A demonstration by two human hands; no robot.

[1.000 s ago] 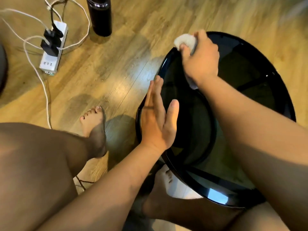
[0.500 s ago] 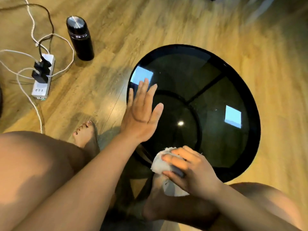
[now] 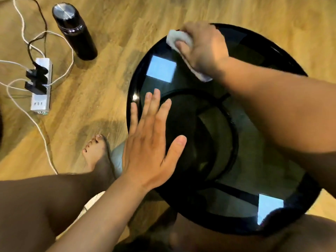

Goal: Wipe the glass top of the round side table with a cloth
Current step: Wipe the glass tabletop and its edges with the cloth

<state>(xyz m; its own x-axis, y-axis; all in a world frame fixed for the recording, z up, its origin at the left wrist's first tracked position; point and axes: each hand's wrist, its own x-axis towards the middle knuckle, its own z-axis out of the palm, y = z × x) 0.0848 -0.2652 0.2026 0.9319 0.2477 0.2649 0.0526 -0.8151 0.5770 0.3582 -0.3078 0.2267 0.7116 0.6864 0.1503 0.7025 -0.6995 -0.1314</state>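
The round side table [image 3: 241, 182] has a dark glass top with a black rim and fills the right half of the head view. My right hand [image 3: 203, 50] presses a white cloth [image 3: 174, 38] onto the glass at the table's far left edge; most of the cloth is hidden under the hand. My left hand [image 3: 152, 148] lies flat on the near left part of the glass, fingers spread, holding nothing. Bright square reflections show on the glass.
A black bottle [image 3: 74, 31] stands on the wooden floor left of the table. Further left lies a white power strip [image 3: 41, 86] with black plugs and white cables. My bare foot [image 3: 96, 151] and legs are close to the table's near side.
My right hand has carried the cloth from the near edge of the glass to the far left edge. My left hand stays flat on the glass. The camera view has shifted.
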